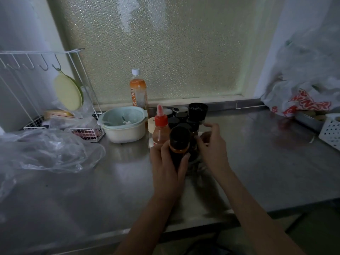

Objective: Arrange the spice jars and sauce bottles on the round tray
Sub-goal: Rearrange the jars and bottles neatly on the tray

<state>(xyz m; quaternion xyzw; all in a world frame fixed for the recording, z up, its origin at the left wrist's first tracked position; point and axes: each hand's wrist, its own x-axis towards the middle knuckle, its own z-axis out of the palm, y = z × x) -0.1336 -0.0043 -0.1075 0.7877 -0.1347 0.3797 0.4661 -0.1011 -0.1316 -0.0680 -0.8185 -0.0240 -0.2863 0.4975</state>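
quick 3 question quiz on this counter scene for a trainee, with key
1. True or false: the left hand is wrapped around a black-capped jar.
2. Which item stands just left of that jar? A) red-capped sauce bottle B) pale bowl C) white basket
3. Fill in: the right hand is ____ (gripping a bottle / open, holding nothing clearly visible) beside the cluster of jars.

Key: 1 true; 2 A; 3 open, holding nothing clearly visible.

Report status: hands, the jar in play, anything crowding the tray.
Left hand fingers wrapped on dark-capped jar, held upright. Right hand open among the jars, gripping nothing clearly. Red-capped sauce bottle close beside held jar; tray mostly hidden.
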